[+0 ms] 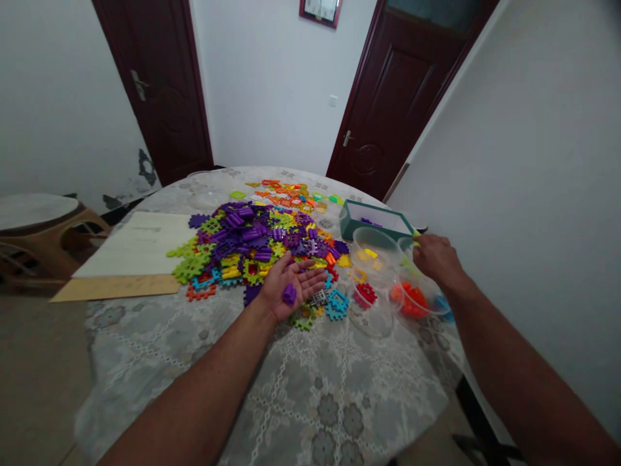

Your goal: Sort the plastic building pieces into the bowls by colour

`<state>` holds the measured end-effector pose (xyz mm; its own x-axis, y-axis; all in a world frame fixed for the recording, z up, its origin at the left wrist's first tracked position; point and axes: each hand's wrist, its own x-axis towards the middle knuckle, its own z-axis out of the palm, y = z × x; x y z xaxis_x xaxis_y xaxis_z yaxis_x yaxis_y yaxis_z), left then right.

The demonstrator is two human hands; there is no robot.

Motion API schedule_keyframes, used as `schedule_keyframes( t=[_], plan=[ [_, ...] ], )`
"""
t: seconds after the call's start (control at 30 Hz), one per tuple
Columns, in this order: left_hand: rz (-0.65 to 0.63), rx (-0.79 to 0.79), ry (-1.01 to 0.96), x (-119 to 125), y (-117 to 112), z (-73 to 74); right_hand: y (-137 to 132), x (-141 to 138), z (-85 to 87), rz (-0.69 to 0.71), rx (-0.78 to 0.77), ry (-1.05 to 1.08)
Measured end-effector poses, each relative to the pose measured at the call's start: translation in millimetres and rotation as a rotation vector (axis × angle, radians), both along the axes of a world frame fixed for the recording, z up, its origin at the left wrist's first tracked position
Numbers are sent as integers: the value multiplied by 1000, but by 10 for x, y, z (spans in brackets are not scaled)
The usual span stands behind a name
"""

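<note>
My left hand [291,288] lies palm up with its fingers stretched out, in front of the pile. On its palm rests a small purple plastic piece [290,294]. My right hand [436,255] is closed, and a yellow-green plastic piece [416,234] pokes out of its fingers. It is above a clear plastic bowl [405,249], partly hidden behind it. A big heap of colourful gear-shaped building pieces [242,236], with purple connectors among them, spreads beyond my left hand. Orange pieces [412,299] fill a clear bowl below my right hand.
A teal-edged box [378,220] with purple pieces stands at the back right. Near it, a clear bowl [373,243] contains yellow pieces. One red gear piece [365,295] shows at another clear bowl. A cardboard sheet [130,249] overhangs the table's left side. A patterned cloth [301,401] covers the table.
</note>
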<state>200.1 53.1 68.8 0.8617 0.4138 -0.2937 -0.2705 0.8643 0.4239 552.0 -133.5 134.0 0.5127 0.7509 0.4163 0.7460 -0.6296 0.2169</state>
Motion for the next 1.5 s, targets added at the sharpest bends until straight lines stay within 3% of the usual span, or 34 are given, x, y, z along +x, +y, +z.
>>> schedule_keyframes(
  t=[0.1, 0.2, 0.27, 0.4, 0.5, 0.6, 0.67, 0.87, 1.0, 1.17, 1.27, 1.37, 1.43, 1.5],
  plan=[
    [8, 8, -7, 8, 9, -25, 31, -191, 40, 51, 53, -6],
    [19, 22, -12, 21, 3, -40, 95, -804, 47, 395, 226, 79],
    [21, 25, -15, 26, -9, -37, 146, -1365, 17, 664, 273, 270],
    [14, 27, -36, 25, -12, -34, 301, -2347, -156, 956, 130, 592],
    [15, 47, -14, 21, 6, -38, 491, -2663, -350, 973, 90, 630],
    [45, 74, 10, 21, 16, -30, 665, -2692, -469, 954, 75, 663],
    [70, 96, 15, 22, 8, -17, 720, -2659, -457, 950, 71, 695],
    [50, 154, -30, 14, -36, 1, 656, -2435, -112, 915, 100, 848],
    [100, 175, -30, 8, -47, 11, 756, -1852, 138, 747, 177, 956],
    [210, 260, 45, 17, -47, 24, 1077, -838, 362, 380, 388, 654],
    [255, 319, 75, 32, -50, 12, 1103, -536, 463, 238, 471, 555],
    [277, 403, 91, 52, -61, -14, 903, -739, 462, 258, 536, 483],
    [294, 490, 103, 65, -70, -39, 674, -1135, 349, 390, 543, 456],
    [331, 600, 133, 73, -77, -63, 417, -1625, 133, 591, 420, 526]
  ],
)
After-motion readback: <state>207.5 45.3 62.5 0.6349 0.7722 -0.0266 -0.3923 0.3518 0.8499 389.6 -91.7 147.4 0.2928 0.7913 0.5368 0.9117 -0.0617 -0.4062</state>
